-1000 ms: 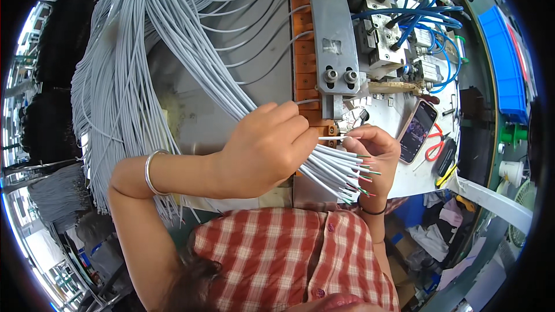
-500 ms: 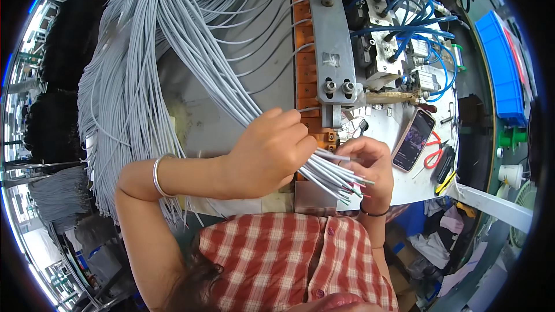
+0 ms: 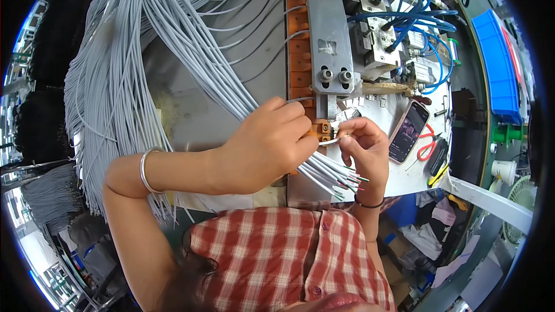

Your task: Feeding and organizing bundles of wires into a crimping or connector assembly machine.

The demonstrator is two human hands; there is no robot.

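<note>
My left hand [image 3: 270, 145] is closed round a thick bundle of grey cables [image 3: 199, 75], which runs down from the upper left. Past that fist the cut cable ends [image 3: 329, 173] fan out to the right, with small green, red and white wire tips. Thumb and forefinger of my right hand [image 3: 367, 149] pinch the end of a single cable [image 3: 329, 142], set apart from the others. Just above this cable lies the lower end of a row of orange blocks [image 3: 298, 52], with thin grey cables leading into several of them.
A steel bar [image 3: 329, 34] with bolts runs beside the orange blocks. Right of it sit metal valve units [image 3: 376, 43] with blue hoses. A phone [image 3: 409, 133], red-handled tool [image 3: 426, 144] and blue crate [image 3: 498, 63] lie further right. Loose grey cables [image 3: 110, 92] hang at left.
My right fingers have moved up and left from the bundle's ends, and now pinch one cable apart from the rest. My left fist keeps its hold. The whole view has shifted slightly.
</note>
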